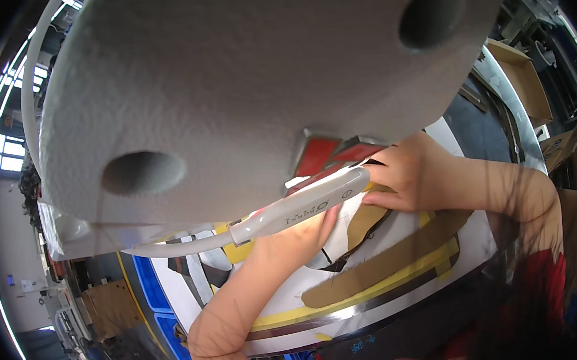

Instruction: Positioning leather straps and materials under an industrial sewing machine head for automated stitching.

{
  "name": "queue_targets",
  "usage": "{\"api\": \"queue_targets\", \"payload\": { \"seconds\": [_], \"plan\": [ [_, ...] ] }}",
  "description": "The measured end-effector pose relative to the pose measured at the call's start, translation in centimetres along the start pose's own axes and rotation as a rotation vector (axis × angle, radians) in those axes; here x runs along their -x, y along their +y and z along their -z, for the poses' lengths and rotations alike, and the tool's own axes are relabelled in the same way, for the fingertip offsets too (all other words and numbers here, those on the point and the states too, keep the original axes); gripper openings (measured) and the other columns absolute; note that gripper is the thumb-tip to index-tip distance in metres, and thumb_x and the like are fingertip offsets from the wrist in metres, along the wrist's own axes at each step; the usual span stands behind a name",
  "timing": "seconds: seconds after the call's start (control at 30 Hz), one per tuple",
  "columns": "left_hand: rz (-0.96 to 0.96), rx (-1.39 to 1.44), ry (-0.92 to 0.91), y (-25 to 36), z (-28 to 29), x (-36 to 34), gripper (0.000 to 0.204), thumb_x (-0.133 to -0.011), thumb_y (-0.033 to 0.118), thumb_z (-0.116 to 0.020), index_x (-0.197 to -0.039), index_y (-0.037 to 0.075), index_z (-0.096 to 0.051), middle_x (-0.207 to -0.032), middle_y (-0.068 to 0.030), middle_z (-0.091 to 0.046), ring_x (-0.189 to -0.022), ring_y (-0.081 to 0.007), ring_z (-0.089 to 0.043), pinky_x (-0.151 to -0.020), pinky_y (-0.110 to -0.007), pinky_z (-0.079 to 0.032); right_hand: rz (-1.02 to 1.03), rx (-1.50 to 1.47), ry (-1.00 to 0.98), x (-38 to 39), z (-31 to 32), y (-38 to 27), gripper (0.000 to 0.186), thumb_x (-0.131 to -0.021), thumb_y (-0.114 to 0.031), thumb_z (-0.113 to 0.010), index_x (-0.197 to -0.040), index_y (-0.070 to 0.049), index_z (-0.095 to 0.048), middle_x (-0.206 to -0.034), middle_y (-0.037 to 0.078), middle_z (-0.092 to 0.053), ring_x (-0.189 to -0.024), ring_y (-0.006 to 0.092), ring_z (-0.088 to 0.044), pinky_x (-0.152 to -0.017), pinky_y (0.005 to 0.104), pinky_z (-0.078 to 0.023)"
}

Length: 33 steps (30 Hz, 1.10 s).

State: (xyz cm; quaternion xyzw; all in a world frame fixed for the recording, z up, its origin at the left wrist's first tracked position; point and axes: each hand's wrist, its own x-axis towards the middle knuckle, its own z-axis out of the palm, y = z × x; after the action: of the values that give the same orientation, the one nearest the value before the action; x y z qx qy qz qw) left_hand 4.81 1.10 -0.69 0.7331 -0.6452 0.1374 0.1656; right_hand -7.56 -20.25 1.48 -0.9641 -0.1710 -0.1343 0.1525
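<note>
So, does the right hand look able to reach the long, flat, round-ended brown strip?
Probably yes: the brown strip lies close to the right hand, its upper face looks mostly uncovered, and nothing seems to block the way.

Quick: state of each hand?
Left hand: partly behind white oblong plastic lamp; grip cannot be told.
Right hand: fingers bent near brown curved piece; hold unclear.

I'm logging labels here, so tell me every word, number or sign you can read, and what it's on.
White corded handle, centre: dark lettering and a small round symbol; I won't copy the wording.
Cardboard box, right: dark print, too small to read.
Dark garment, lower edge: small blue marks, too blurred to read.
</note>
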Motion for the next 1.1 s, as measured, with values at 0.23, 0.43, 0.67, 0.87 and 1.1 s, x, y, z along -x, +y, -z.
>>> {"api": "queue_targets", "payload": {
  "seconds": [0.23,0.43,0.67,0.87,1.1],
  "plan": [
    [0.081,0.091,-0.06,0.3,0.2,0.0,0.041,-0.082,0.03,-0.073,-0.119,0.013,-0.066,-0.105,-0.0066,-0.065,-0.092,-0.0264,-0.064,-0.081,-0.038,-0.05,-0.053,-0.11,-0.018,0.7,0.3,0.4,0.045,-0.082,-0.029,-0.072,-0.117,-0.003,-0.063,-0.125,0.01,-0.06,-0.115,0.0261,-0.058,-0.11,0.0488,-0.035],
    [0.088,0.096,-0.058,0.8,0.3,-0.3,0.047,-0.081,0.032,-0.073,-0.123,0.013,-0.063,-0.106,-0.0078,-0.064,-0.094,-0.0269,-0.063,-0.081,-0.037,-0.05,-0.034,-0.073,-0.029,0.5,0.2,0.4,0.045,-0.082,-0.031,-0.072,-0.12,-0.009,-0.063,-0.123,0.007,-0.059,-0.114,0.0236,-0.055,-0.108,0.0516,-0.035],
    [0.125,0.086,-0.064,1.1,0.3,-0.1,0.046,-0.08,0.034,-0.074,-0.119,0.011,-0.065,-0.108,-0.0094,-0.065,-0.095,-0.028,-0.063,-0.082,-0.037,-0.051,-0.012,0.009,-0.064,0.0,-0.1,0.4,0.046,-0.083,-0.033,-0.071,-0.122,-0.01,-0.061,-0.121,0.005,-0.057,-0.114,0.0212,-0.053,-0.107,0.0531,-0.035],
    [0.142,0.104,-0.106,0.9,0.6,-0.1,0.044,-0.079,0.034,-0.075,-0.115,0.011,-0.067,-0.109,-0.0104,-0.065,-0.098,-0.0288,-0.063,-0.085,-0.038,-0.05,0.027,0.029,-0.045,0.0,-0.6,0.6,0.042,-0.084,-0.031,-0.071,-0.119,-0.008,-0.063,-0.12,0.006,-0.059,-0.115,0.0216,-0.054,-0.108,0.0504,-0.035],
    [0.134,0.11,-0.116,1.1,1.0,-0.4,0.045,-0.078,0.036,-0.075,-0.114,0.01,-0.067,-0.11,-0.0107,-0.065,-0.098,-0.0293,-0.064,-0.086,-0.039,-0.05,0.05,0.018,-0.025,0.2,-0.3,0.6,0.04,-0.081,-0.026,-0.074,-0.111,-0.001,-0.065,-0.117,0.011,-0.064,-0.115,0.0251,-0.059,-0.111,0.0471,-0.035]
  ]
}}
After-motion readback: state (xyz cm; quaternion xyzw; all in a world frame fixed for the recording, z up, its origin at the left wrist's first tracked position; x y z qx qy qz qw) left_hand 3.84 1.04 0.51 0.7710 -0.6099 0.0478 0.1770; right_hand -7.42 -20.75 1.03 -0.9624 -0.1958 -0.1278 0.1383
